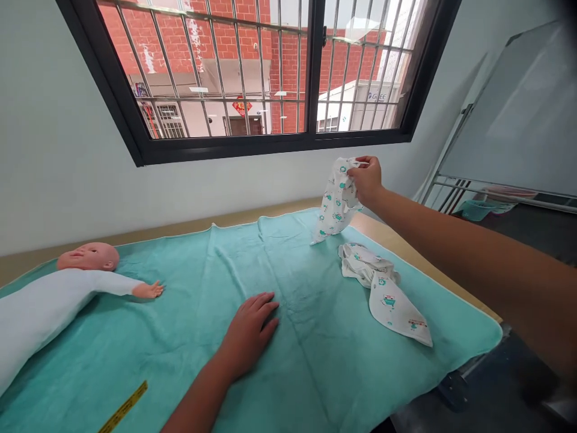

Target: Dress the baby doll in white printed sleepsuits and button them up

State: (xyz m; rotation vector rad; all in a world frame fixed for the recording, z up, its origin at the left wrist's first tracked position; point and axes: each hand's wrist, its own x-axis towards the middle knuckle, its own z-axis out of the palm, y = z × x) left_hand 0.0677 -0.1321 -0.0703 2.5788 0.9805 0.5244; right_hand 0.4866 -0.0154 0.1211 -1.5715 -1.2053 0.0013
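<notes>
My right hand is closed on a small white printed baby garment, lifted so that it hangs with its lower tip touching the teal towel. A second white printed garment lies crumpled on the towel just below it. My left hand rests flat on the towel's middle, fingers stretched out, holding nothing. A baby doll in a white suit lies on its back at the towel's left end, one arm reaching toward the middle.
The towel covers a wooden table set against a white wall under a barred window. A whiteboard on a stand is at the right. A yellow tape strip lies on the towel near me.
</notes>
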